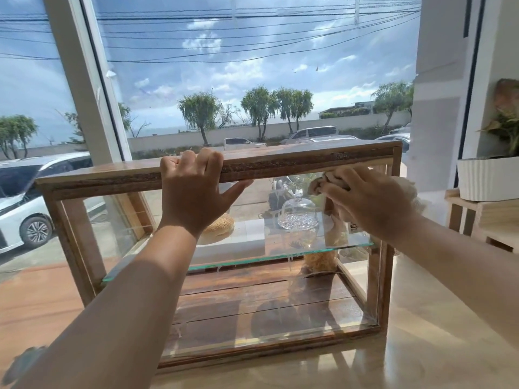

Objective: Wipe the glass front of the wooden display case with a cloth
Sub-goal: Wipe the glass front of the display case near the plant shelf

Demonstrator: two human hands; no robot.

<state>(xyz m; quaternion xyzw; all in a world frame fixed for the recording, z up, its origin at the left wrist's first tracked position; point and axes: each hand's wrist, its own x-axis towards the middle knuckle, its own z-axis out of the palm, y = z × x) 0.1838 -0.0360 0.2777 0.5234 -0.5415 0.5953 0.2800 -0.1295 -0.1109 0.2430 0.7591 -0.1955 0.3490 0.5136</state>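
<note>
A person steadies a wooden display case on a pale counter beside a street-facing window, arms reaching in from 6 o'clock. The left hand hooks its fingers over the top rail near the middle, thumb spread along the glass front below. At 2 o'clock on the pane, the right hand is closed around a bunched tan cloth, pressing it into the upper right corner. Pale drips streak the lower glass; left alone, they would likely dry as marks. Behind the pane a glass dome stands on the glass shelf, with a round loaf toward 10 o'clock of it. A hard push could shove the case back or jolt the shelf and rattle the dome. A white planter sits at 3 o'clock, within elbow's reach.
</note>
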